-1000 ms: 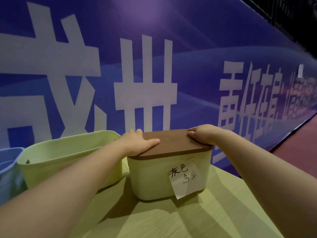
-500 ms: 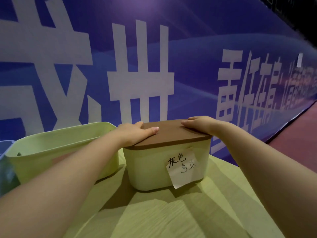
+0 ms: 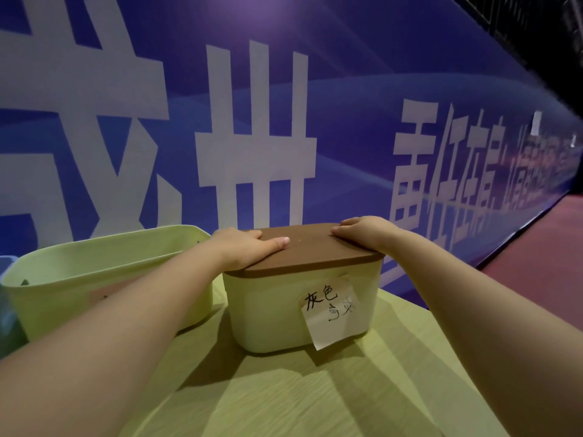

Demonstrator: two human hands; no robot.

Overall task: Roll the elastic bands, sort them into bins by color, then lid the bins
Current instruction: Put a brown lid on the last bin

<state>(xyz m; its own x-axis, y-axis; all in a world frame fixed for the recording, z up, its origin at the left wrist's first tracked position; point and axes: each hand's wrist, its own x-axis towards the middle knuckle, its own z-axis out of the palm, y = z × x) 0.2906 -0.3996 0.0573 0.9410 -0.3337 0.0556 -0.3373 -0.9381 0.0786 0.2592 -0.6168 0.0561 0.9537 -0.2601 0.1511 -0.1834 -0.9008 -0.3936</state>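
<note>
Now pressing a brown lid point(image 3: 310, 252) onto the cream bin point(image 3: 277, 313) at mid surface point(image 3: 315, 402). Left hand point(image 3: 247, 249) flat on the lid's left end, fingers out straight, thumb laid along the top. Right hand point(image 3: 362, 231) on the far right corner, fingers loosely bent and bearing down; gripping nothing, as far as visible. Seen to sit level along the near rim; far rim hidden, so seating there not confirmed.

Likely stage: closing this bin, tagged with a paper label point(image 3: 328, 312) fixed at its top only. Second bin point(image 3: 104, 279), pale green, just beside to the left, without a lid; contents not visible. No bands in sight.

Possible faults:
- Uneven push, harder at one end: lid rocking, opposite corner popping up, left half-seated.
- Push angled forward rather than straight down: light bin sliding on the smooth surface toward the right edge, near by.
- Left forearm crossing above the second bin's rim: nudging or tipping it on withdrawal.
- Loose label: catching on a wrist, tearing off, losing the color marking.
- Band trapped under the hidden far rim: cannot tell; worth checking by feel.
</note>
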